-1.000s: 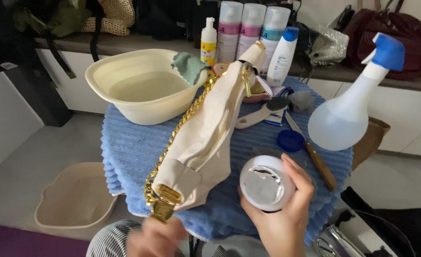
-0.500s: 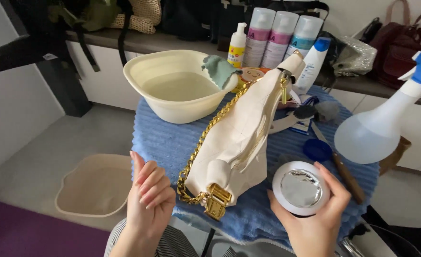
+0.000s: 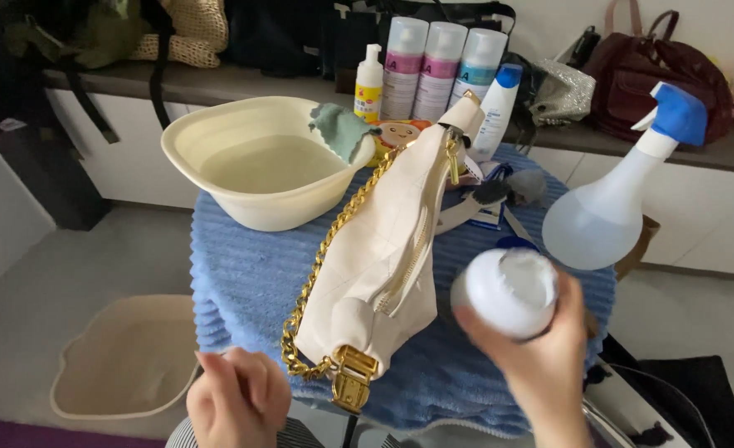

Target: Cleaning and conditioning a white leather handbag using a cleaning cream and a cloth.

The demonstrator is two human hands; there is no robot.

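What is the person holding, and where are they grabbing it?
The right hand holds a white jar from below, fingers round its side. The left hand is curled near the bag's gold clasp and holds nothing visible.

The handbag [image 3: 383, 249] is cream white, with a gold chain [image 3: 334, 249] and a gold clasp [image 3: 352, 377]. It lies on a blue towel [image 3: 251, 282] that has a ribbed pattern. The basin [image 3: 259, 162] is pale yellow, and the cloth [image 3: 339, 129] on its rim is light green. The jar [image 3: 508, 290] is white. The spray bottle [image 3: 612, 203] is clear white with a blue head. The three tall cans [image 3: 441, 62] are white with pink, pink and blue bands. The tub [image 3: 126, 357] on the floor is beige.
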